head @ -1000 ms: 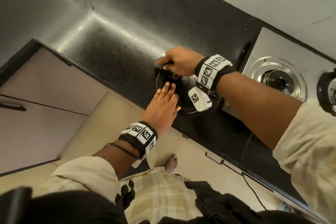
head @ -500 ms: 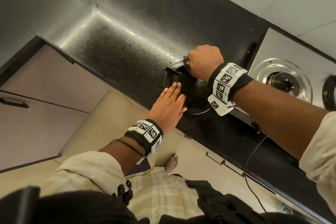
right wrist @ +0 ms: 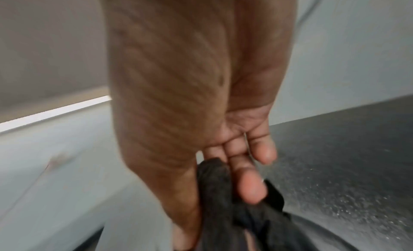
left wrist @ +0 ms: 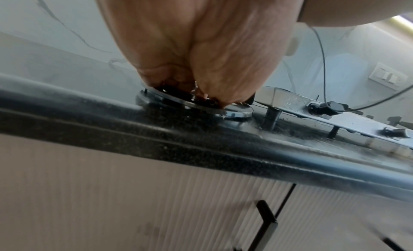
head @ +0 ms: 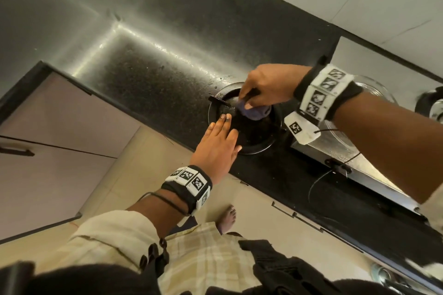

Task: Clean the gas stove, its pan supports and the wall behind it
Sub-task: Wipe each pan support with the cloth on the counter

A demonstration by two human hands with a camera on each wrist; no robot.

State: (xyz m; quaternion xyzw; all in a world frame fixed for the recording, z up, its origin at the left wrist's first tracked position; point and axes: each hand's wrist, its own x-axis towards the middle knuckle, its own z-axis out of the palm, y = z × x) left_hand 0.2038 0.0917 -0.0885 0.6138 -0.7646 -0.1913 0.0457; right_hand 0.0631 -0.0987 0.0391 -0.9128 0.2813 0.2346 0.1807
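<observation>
Head view dim and warm, strong wide-angle bending at edges; bright glare streak across black countertop (head: 148,74), motion smear at far right. Left wrist view sharp on countertop edge (left wrist: 201,140), cabinet front soft, lit strip upper right. Right wrist view heavily motion-blurred, light bar at left.

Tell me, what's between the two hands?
In the head view, only the dark top of the round pan support lies between the flat left hand and the right hand gripping the cloth.
</observation>
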